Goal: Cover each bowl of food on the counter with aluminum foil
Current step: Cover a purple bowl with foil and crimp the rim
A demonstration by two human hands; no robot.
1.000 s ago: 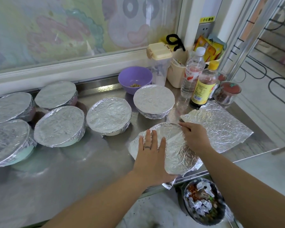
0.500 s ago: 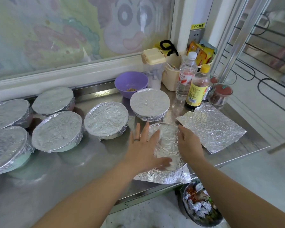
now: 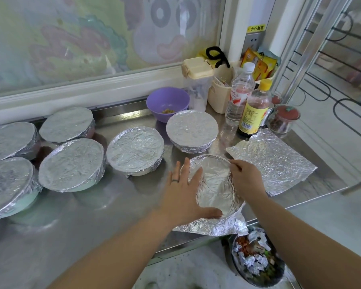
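The foil [image 3: 215, 184], flat a second ago, now shows the rim of the bowl [image 3: 208, 158] at the counter's [image 3: 113, 205] front edge; the left hand [image 3: 186, 195] presses straight-fingered, the right hand [image 3: 246, 180] pinches foil at the rim, and the near flap is judged unsealed.

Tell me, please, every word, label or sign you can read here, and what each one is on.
"小心触电": on the yellow sticker above the wall socket.
Red and white label on the water bottle: characters too blurred to read.
Yellow label on the yellow-capped bottle: print and barcode too small to read.
Orange packets: print unreadable.
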